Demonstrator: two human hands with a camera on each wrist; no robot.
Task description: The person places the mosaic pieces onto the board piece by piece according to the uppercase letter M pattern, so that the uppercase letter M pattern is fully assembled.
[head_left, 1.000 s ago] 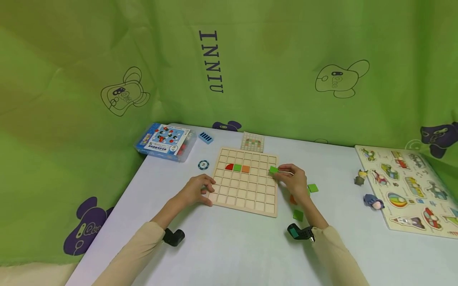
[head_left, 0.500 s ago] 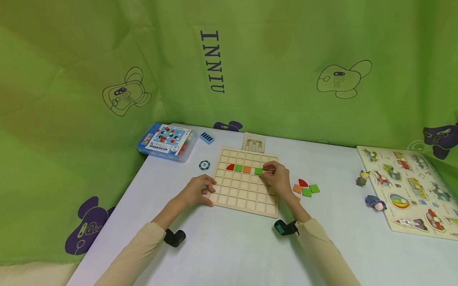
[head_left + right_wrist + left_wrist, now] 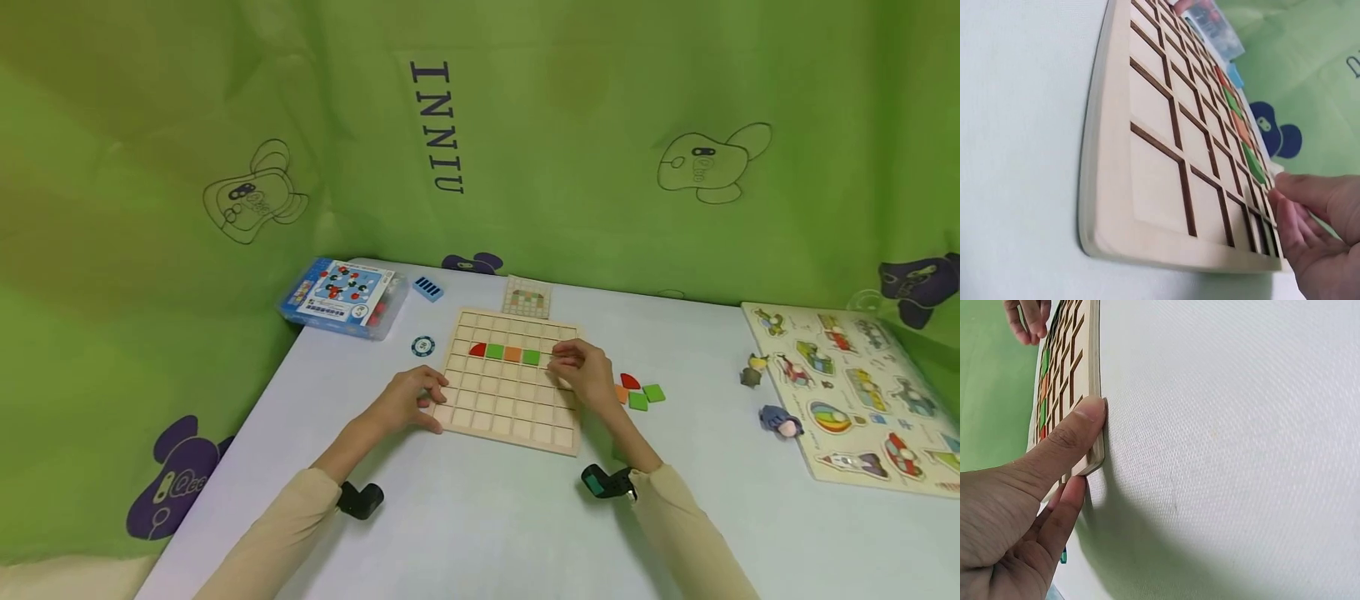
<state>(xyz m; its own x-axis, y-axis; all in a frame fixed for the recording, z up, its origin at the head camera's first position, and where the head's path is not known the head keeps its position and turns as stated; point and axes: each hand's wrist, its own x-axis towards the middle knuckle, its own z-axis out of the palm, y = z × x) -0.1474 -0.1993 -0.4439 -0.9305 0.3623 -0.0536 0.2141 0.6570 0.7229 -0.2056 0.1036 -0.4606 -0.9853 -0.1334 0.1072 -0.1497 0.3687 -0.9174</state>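
Observation:
A wooden grid board (image 3: 495, 402) lies on the white table. One row holds a red quarter-round tile (image 3: 477, 349), a green square tile (image 3: 495, 352), an orange square tile (image 3: 512, 354) and another green tile (image 3: 531, 357). My left hand (image 3: 405, 402) grips the board's near left corner; in the left wrist view its thumb (image 3: 1069, 434) presses the front edge and the fingers sit against the side. Over the board's right part, just right of the last green tile, hovers my right hand (image 3: 585, 372). Its fingers are bent, with nothing visible between them.
Loose tiles lie right of the board, among them a red one (image 3: 630, 381) and a green one (image 3: 654, 392). A pattern card (image 3: 527, 298) is behind it. Leftward are a boxed set (image 3: 341, 292) and a chip (image 3: 423, 346). Figurines (image 3: 780, 422) and a picture puzzle (image 3: 847, 367) stand at right.
My right hand carried a green square tile leftward from the board's right edge and let it go beside the orange tile, then drew slightly back. My left hand stayed at the corner.

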